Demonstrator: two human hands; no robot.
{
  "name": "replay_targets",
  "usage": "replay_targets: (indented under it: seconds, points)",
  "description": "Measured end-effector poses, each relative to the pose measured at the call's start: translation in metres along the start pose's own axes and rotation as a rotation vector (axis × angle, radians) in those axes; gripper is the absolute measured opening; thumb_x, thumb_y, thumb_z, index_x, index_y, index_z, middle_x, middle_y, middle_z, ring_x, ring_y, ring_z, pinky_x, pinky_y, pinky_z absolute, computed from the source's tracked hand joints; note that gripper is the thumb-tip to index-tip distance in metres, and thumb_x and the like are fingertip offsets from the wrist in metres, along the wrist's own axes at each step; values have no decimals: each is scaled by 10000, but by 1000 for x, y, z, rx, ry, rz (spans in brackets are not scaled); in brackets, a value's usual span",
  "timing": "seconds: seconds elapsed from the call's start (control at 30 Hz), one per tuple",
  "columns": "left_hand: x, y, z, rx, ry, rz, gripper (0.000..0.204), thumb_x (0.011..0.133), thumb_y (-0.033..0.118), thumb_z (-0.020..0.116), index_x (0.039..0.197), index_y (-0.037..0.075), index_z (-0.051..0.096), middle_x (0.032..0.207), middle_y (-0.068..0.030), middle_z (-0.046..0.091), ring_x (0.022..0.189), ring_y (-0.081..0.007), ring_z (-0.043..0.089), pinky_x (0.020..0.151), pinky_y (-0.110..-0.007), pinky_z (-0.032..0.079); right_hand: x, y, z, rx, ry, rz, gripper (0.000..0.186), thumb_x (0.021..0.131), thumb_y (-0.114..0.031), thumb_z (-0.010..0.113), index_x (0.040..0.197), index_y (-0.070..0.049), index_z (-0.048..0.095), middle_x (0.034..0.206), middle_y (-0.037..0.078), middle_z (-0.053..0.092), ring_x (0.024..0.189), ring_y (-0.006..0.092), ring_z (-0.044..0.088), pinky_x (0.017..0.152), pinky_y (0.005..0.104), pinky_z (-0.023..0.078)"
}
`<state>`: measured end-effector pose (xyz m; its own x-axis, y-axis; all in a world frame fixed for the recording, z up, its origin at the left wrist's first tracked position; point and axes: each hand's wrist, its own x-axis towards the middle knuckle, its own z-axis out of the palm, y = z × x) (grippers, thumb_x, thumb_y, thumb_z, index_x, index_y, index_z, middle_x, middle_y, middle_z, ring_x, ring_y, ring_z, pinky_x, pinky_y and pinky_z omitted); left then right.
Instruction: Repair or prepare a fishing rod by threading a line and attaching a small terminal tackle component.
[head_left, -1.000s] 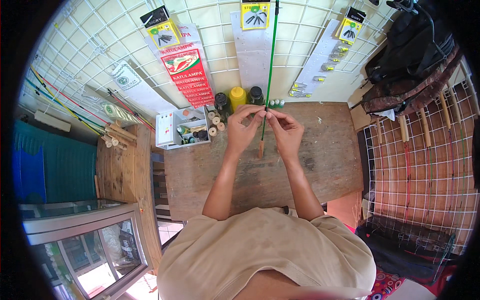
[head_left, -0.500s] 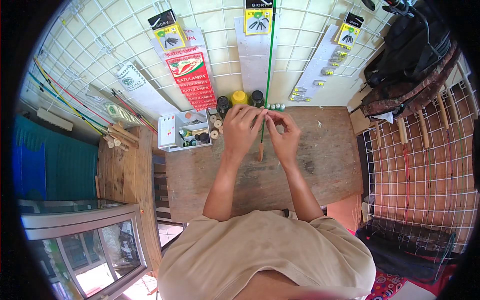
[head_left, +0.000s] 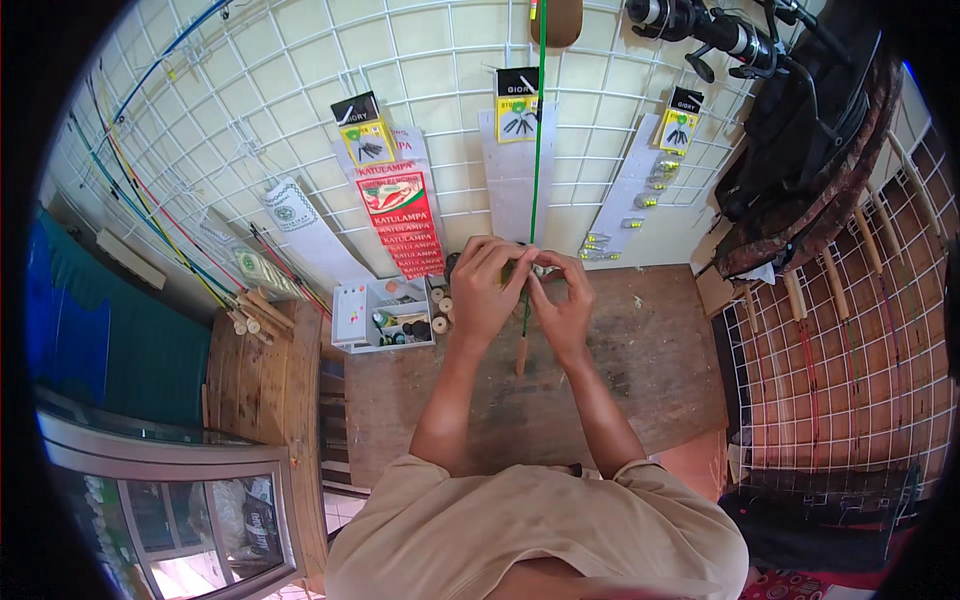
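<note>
1. Before you is the desk (head_left: 660, 370), of worn brown wood.
2. Your green rod (head_left: 536, 190) stands upright in the view, passing between your two hands; its wooden handle (head_left: 520, 358) shows below them, over the desk.
3. The white box (head_left: 348, 335) is at the far left part of the desk, with small bottles inside.
4. The grip of your left hand (head_left: 487, 295) is closed, fingertips pinching the rod.
5. Your right hand (head_left: 562, 312) has its thumb and forefinger at the rod; whether this grip is pinching, I cannot tell.
6. Pale round pieces (head_left: 440, 325) lie just beside the box.
</note>
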<state>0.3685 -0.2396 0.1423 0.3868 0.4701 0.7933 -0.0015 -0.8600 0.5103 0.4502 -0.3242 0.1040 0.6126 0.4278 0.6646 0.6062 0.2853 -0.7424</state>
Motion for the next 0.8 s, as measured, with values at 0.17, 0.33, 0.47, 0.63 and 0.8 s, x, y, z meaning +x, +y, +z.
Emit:
replay_targets:
  seconds: [0.17,0.33,0.47,0.63,0.8]
  points:
    - [13,3,-4,-107,44,-18,82,740,54,742,800,47,685,797,-57,665,778,-239,598,673,-336,484,13,-10,1,28,9,-52,304,763,26,698,1056,-17,628,1012,99,652,905,204,590,709,291,484]
    - [25,-2,-4,-128,50,-16,72,774,63,735,822,27,696,828,-70,665,804,-199,603,672,-306,472,28,-17,4,180,-45,-45,340,767,16,703,1098,-21,634,999,83,649,903,179,566,739,281,468]
    - [34,4,-6,-173,50,-48,71,790,72,726,850,37,709,850,-61,665,791,-176,595,628,-279,458,30,-16,4,297,-31,41,306,798,2,695,1097,-6,634,975,61,640,873,135,550,761,258,448]
    - [37,3,-1,-219,75,-87,68,792,82,726,848,48,706,835,-54,663,781,-183,583,597,-288,449,37,-10,1,384,-27,113,186,856,-10,652,1042,7,654,918,34,618,808,89,526,752,237,433]
    - [48,-3,3,-244,105,-79,72,793,102,733,827,50,697,815,-48,664,773,-188,578,571,-292,441,55,-22,5,276,40,70,162,851,-21,663,1009,13,663,863,41,631,742,92,537,684,233,442]
